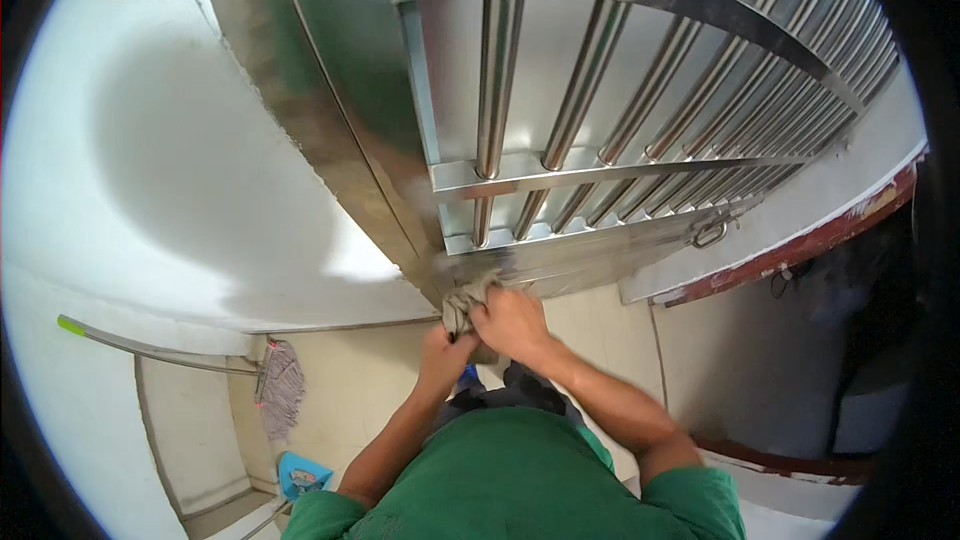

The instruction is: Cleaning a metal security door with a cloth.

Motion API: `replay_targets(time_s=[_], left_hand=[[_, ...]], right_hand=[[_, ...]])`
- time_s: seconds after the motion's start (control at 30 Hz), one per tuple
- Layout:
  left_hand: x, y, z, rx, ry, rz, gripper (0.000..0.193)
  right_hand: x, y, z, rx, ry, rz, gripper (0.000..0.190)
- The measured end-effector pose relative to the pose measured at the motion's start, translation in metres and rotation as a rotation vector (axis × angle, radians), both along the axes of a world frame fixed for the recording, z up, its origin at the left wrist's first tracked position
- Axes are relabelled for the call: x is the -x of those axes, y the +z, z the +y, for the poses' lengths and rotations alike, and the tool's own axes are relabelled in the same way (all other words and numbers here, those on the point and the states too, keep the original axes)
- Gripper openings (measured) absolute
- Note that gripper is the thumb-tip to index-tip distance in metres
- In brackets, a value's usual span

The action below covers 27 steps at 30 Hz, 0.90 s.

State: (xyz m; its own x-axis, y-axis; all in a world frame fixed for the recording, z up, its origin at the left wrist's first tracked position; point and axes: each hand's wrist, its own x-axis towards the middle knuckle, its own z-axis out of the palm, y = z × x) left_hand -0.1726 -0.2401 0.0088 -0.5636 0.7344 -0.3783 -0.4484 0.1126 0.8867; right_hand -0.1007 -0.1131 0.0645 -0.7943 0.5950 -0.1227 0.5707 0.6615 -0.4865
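Both hands grip a crumpled greyish-beige cloth [466, 305] in front of my body. My left hand [442, 360] holds its lower left part, with the thumb pressed against the folds. My right hand [513, 321] is closed on its right side, close to the left hand. Just beyond the cloth stands a polished stainless steel door [555, 262] with round vertical bars [499, 82] and flat crossbars. Its metal frame [352, 120] runs along the left. The fingers partly hide the cloth, and whether it touches the door's lower edge I cannot tell.
A mop with grey strands [282, 394] leans at the left wall, its handle ending in a green grip [71, 325]. A blue dustpan [302, 474] holding debris stands on the tiled floor [345, 382]. A steel latch handle [709, 234] projects at the door's right. Right of it is a doorway with red-brown trim [825, 236].
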Motion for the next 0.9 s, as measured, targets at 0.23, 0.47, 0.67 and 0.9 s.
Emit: replay_targets(time_s=[0.23,0.47,0.67,0.9], left_hand=[[-0.007,-0.027,-0.011,0.132,-0.165,0.049,0.025],[-0.012,0.002,0.023,-0.262,-0.14,0.119,0.029],[-0.009,0.015,0.034,-0.394,-0.205,0.084,0.033],[-0.001,0.013,0.044,-0.372,-0.057,0.058,0.04]], right_hand=[[-0.056,-0.069,-0.006,1.138,-0.423,0.592,0.026],[-0.073,-0.041,0.008,1.838,-0.539,1.154,0.044],[-0.085,-0.008,0.004,1.442,-0.599,1.236,0.046],[-0.104,0.008,0.018,1.948,-0.219,1.335,0.042]])
